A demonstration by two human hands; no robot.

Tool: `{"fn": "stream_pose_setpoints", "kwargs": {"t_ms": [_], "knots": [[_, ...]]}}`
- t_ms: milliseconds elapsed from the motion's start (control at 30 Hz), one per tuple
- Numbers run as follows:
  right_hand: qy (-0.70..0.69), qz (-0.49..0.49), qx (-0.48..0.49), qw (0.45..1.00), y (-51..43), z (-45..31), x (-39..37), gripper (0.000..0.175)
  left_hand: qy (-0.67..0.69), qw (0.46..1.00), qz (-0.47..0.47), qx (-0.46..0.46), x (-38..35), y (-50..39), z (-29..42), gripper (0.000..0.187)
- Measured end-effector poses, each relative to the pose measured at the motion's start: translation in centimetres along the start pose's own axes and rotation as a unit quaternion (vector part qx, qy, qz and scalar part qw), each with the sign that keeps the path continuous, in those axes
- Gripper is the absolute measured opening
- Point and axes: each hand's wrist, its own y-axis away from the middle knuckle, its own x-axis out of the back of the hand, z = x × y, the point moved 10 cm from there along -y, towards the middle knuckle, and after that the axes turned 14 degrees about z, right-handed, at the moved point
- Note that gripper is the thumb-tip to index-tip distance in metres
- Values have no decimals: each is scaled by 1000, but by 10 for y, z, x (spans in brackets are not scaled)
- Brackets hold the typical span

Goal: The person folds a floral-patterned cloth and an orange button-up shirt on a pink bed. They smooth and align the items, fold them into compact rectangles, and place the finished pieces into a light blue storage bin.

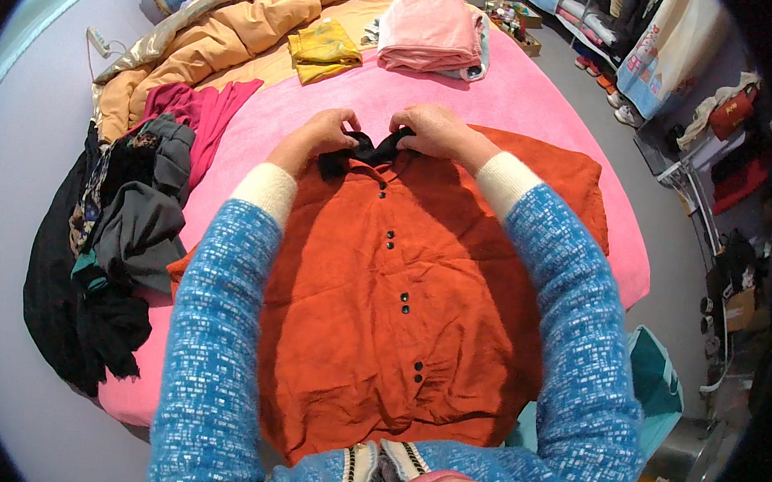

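An orange-red shirt-style jacket (384, 268) lies spread front side up on a pink bed cover (343, 91). Black buttons in pairs run down its front placket, and its collar (373, 150) is black. My left hand (330, 131) pinches the left side of the collar between thumb and fingers. On the collar's other side, my right hand (429, 129) has the black cloth between its thumb and fingers. Both forearms, in blue knitted sleeves with cream cuffs, reach over the garment and hide parts of its sides.
Dark clothes (136, 221) and a magenta garment (212, 118) are heaped at the bed's left edge. Farther back are a folded yellow garment (326, 49), a pink folded stack (433, 30) and a peach quilt (238, 39). Shoes (624, 110) and a teal bag (653, 384) stand at right.
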Motion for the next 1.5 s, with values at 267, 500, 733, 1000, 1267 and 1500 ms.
{"fn": "stream_pose_setpoints", "kwargs": {"t_ms": [267,500,733,1000,1267,1500], "knots": [[-40,92,-138,985,-23,47,9,28,-76,992,85,59,32,-2,-16,37],[67,106,-231,965,-35,69,-6,27,-118,967,110,197,39,3,-42,36],[29,179,-239,954,-32,75,0,26,-125,952,280,10,62,5,6,18],[58,89,-282,954,9,107,48,54,103,990,26,-98,-37,-14,61,28],[11,-27,-277,960,34,89,9,62,111,988,4,-105,-61,-16,56,40],[-545,60,-406,731,23,68,-1,26,92,994,-45,-41,-80,-16,41,44]]}}
